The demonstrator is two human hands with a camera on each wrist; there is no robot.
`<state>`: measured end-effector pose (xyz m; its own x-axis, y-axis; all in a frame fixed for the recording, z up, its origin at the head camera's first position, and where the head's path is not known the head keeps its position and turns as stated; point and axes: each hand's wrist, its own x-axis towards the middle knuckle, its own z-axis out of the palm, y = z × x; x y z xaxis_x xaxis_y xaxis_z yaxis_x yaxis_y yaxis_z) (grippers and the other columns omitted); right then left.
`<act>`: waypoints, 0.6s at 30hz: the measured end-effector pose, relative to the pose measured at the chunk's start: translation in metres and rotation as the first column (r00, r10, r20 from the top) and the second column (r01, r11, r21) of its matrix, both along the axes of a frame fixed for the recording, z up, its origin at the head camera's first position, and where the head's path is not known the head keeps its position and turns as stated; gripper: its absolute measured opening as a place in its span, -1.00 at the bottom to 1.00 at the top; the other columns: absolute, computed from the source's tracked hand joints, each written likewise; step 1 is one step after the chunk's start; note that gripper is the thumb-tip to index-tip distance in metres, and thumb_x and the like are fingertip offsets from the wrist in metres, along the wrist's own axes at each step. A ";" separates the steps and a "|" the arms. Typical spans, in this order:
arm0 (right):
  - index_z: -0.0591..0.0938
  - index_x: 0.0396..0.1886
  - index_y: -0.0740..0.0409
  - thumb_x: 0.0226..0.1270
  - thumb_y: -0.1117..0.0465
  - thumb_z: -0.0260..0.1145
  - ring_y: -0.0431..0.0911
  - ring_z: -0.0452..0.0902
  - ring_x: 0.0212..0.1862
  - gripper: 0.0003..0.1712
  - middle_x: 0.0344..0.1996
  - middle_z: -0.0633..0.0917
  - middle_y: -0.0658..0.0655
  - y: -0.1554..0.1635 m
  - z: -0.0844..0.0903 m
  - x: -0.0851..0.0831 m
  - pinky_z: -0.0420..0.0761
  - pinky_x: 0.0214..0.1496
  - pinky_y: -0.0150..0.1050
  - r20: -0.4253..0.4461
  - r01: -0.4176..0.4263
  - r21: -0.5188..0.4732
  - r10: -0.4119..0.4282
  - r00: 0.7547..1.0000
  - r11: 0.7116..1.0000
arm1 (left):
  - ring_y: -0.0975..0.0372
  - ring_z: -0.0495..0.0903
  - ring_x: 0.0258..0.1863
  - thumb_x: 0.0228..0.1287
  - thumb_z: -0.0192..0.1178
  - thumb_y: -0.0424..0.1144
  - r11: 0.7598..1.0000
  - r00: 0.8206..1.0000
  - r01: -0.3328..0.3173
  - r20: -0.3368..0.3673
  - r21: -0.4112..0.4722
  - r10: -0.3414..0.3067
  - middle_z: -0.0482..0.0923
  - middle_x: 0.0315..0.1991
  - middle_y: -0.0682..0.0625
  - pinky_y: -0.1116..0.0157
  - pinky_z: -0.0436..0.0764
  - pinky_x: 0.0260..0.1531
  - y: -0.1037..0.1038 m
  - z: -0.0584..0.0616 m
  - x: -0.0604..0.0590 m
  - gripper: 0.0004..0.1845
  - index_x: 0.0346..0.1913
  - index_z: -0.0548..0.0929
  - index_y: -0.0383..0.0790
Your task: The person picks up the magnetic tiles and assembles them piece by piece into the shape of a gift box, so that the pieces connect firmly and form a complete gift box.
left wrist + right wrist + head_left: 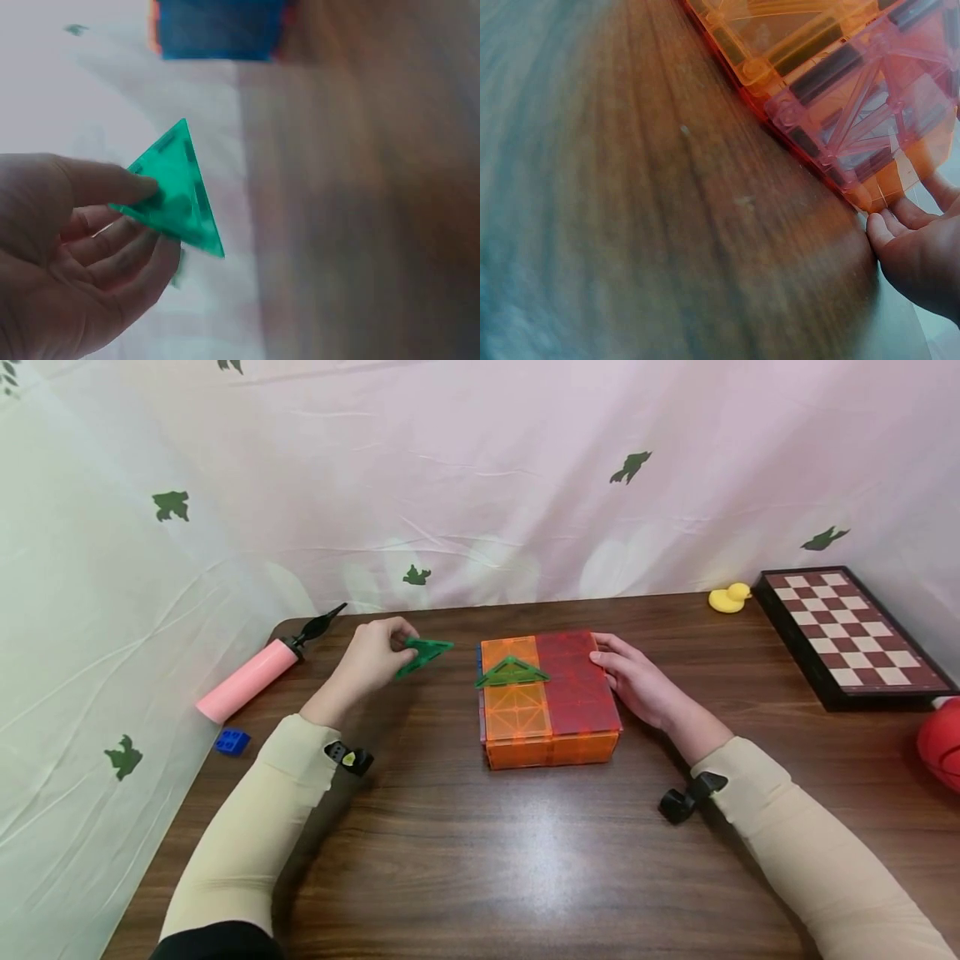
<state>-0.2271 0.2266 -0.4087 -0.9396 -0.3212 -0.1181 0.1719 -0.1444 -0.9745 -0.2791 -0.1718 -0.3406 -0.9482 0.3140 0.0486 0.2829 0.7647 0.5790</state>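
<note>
L hand pinches green triangle tile mid-frame left, off table; R hand rests relaxed against tile stack at centre. Tile prob. light, stiff, slick; edges suit gripping.

Pink pump, blue brick, yellow duck, chessboard.

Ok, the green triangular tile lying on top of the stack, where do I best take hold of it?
Probably pinch the green translucent triangular tile at its apex, coming from above on the far side: it lies flat on the orange and red tile stack, so only its thin edges offer a grip, and the right hand blocks the right side.
</note>
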 end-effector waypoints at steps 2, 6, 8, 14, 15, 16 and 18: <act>0.29 0.45 0.11 0.64 0.12 0.10 -0.17 0.50 0.11 -0.49 0.21 0.52 0.05 0.000 0.000 0.000 0.53 0.15 -0.41 -0.011 0.001 -0.007 -0.001 1.000 1.000 | 0.07 0.64 -0.16 0.40 0.23 -0.35 0.999 1.000 0.019 0.008 0.040 -0.019 0.68 -0.14 -0.15 0.11 0.60 -0.15 0.010 0.014 0.000 -0.82 -0.01 0.69 -0.27; 0.28 0.45 0.15 0.63 0.14 0.11 -0.18 0.52 0.10 -0.49 0.19 0.53 0.03 -0.001 -0.001 0.000 0.53 0.15 -0.40 -0.021 0.008 -0.025 -0.008 1.000 1.000 | 0.08 0.63 -0.12 0.37 0.24 -0.34 0.993 0.996 0.091 -0.004 0.075 -0.091 0.68 -0.11 -0.13 0.11 0.59 -0.07 0.036 0.042 -0.001 -0.82 -0.03 0.68 -0.28; 0.28 0.45 0.15 0.63 0.14 0.10 -0.18 0.52 0.10 -0.49 0.19 0.53 0.04 0.000 -0.002 0.000 0.53 0.15 -0.40 -0.023 0.008 -0.025 -0.009 1.000 1.000 | 0.10 0.65 -0.13 0.36 0.27 -0.33 0.988 0.991 0.137 -0.020 0.077 -0.136 0.69 -0.13 -0.11 0.12 0.59 -0.08 0.052 0.052 -0.001 -0.85 -0.07 0.67 -0.27; 0.29 0.45 0.12 0.64 0.12 0.09 -0.15 0.49 0.13 -0.50 0.23 0.48 0.09 0.001 -0.003 0.000 0.52 0.16 -0.40 -0.023 -0.003 -0.015 0.003 1.000 1.000 | 0.17 0.66 -0.25 0.30 0.30 -0.35 0.955 0.957 0.289 -0.028 0.072 -0.288 0.72 -0.28 -0.06 0.23 0.58 -0.14 0.098 0.065 0.001 -0.91 -0.20 0.59 -0.23; 0.29 0.45 0.12 0.64 0.12 0.10 -0.14 0.49 0.13 -0.50 0.23 0.46 0.10 0.001 -0.003 -0.001 0.52 0.17 -0.40 -0.022 -0.007 -0.015 0.007 1.000 1.000 | 0.18 0.65 -0.26 0.30 0.29 -0.35 0.947 0.950 0.314 -0.022 0.067 -0.313 0.72 -0.30 -0.05 0.24 0.57 -0.14 0.105 0.065 0.003 -0.90 -0.21 0.58 -0.23; 0.30 0.45 0.11 0.64 0.11 0.09 -0.14 0.48 0.14 -0.50 0.24 0.45 0.10 0.001 -0.002 -0.001 0.52 0.17 -0.40 -0.022 -0.011 -0.013 0.011 1.000 1.000 | 0.19 0.65 -0.27 0.29 0.29 -0.35 0.940 0.942 0.336 -0.014 0.061 -0.336 0.72 -0.31 -0.05 0.26 0.56 -0.14 0.111 0.066 0.004 -0.90 -0.22 0.56 -0.23; 0.31 0.44 0.09 0.64 0.11 0.09 -0.13 0.47 0.15 -0.51 0.25 0.44 0.11 0.002 -0.002 -0.001 0.51 0.17 -0.40 -0.021 -0.018 -0.009 0.017 1.000 1.000 | 0.19 0.62 -0.31 0.30 0.29 -0.35 0.924 0.925 0.378 0.001 0.050 -0.379 0.71 -0.34 -0.04 0.28 0.54 -0.17 0.124 0.065 0.006 -0.89 -0.23 0.54 -0.23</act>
<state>-0.2281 0.2284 -0.4103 -0.9360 -0.3386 -0.0960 0.1545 -0.1503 -0.9765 -0.2727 -0.0482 -0.2760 -0.7596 0.6473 0.0636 0.5397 0.5727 0.6170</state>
